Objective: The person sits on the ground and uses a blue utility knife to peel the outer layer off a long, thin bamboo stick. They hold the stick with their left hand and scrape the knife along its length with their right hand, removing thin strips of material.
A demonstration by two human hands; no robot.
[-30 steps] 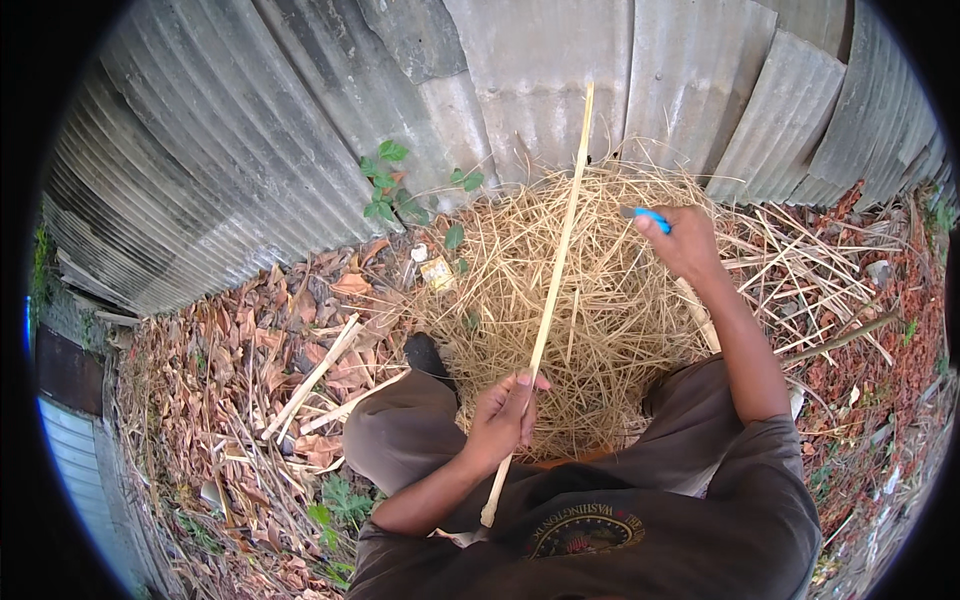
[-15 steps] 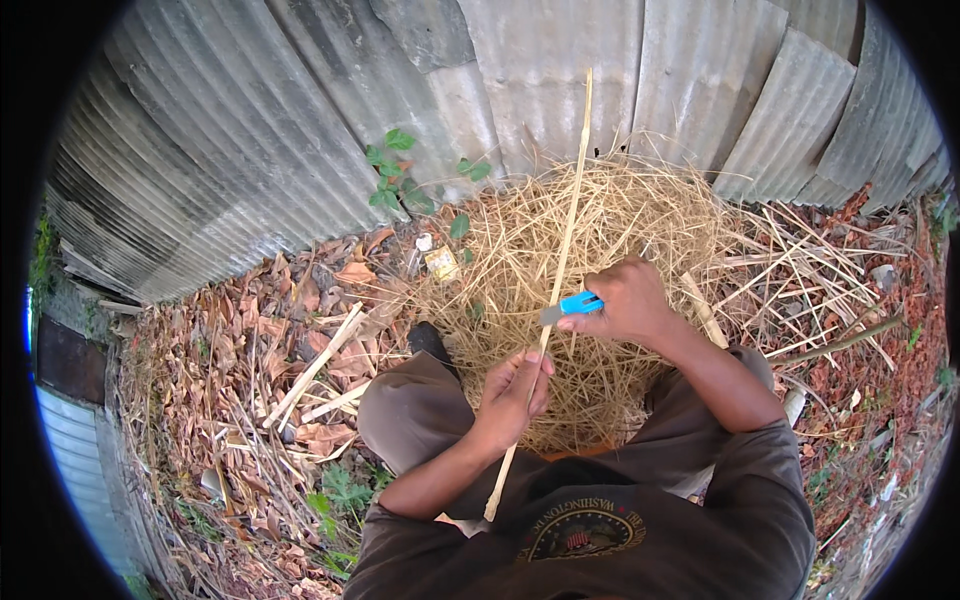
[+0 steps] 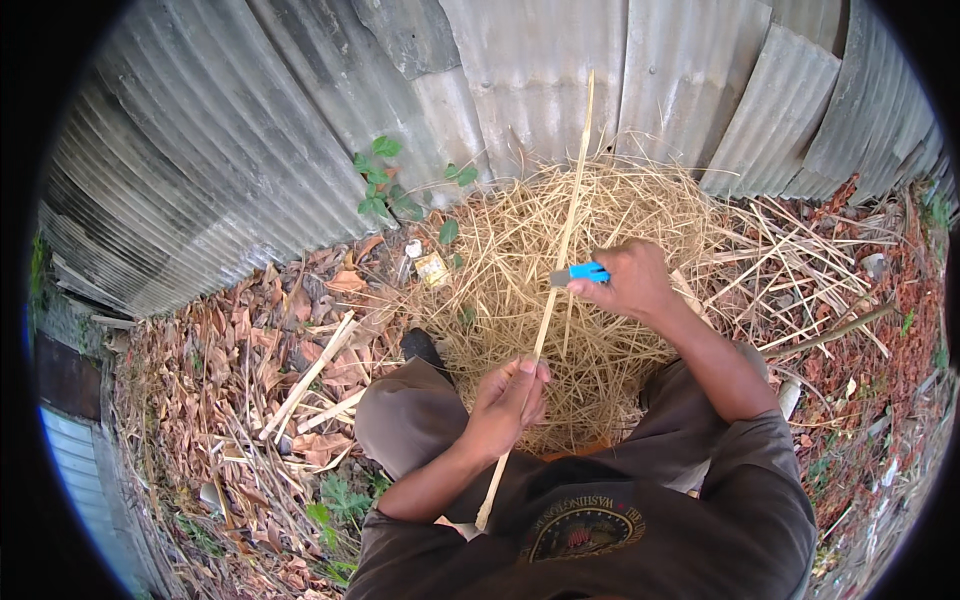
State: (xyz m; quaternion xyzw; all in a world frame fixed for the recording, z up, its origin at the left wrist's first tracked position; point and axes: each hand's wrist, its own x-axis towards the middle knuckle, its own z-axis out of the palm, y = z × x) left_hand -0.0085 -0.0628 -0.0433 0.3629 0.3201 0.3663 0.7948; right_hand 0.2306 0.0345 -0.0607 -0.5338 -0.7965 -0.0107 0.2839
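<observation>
A long, thin, pale strip that looks like split bamboo (image 3: 573,212) runs slantwise from near my lap up toward the metal wall. My left hand (image 3: 508,408) is closed around its lower part, with the thumb lying along it. Higher up, my right hand (image 3: 634,282) grips a blue-handled utility knife (image 3: 588,272). The knife's grey blade points left and lies across the strip; whether it touches cannot be made out. A big heap of curly, straw-coloured shavings (image 3: 630,215) spreads beneath both hands, between my bent knees.
Corrugated metal sheets (image 3: 545,90) stand upright behind the heap. Split pale sticks (image 3: 310,375) lie on dry brown leaves (image 3: 250,340) at left. More thin strips (image 3: 790,265) are scattered at right. A small green plant (image 3: 378,185) grows by the wall, near a yellowish packet (image 3: 432,269).
The knife in my right hand has moved a little farther up the strip, away from my left hand. My left hand keeps its hold. The whole view has shifted slightly.
</observation>
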